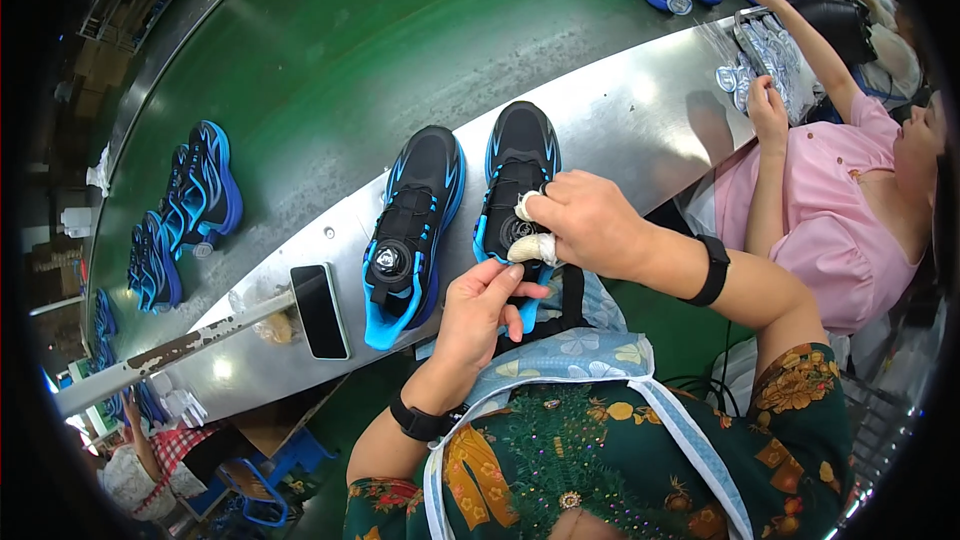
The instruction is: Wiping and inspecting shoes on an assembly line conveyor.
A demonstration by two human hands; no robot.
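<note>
Two black and blue sneakers lie side by side on the metal edge, toes pointing away. The right sneaker is between my hands. My right hand, with whitish finger covers on the thumb and a finger, closes around the round lacing dial on its tongue. My left hand pinches the blue collar at the heel end of that sneaker; its fingertips partly hide the collar. Left of it, untouched, sits the other sneaker, its black dial in plain sight.
A phone lies left of the sneakers, near a worn metal bar. More sneakers stand on the green conveyor at left and far right. A co-worker in pink handles things close on my right; another person sits at lower left.
</note>
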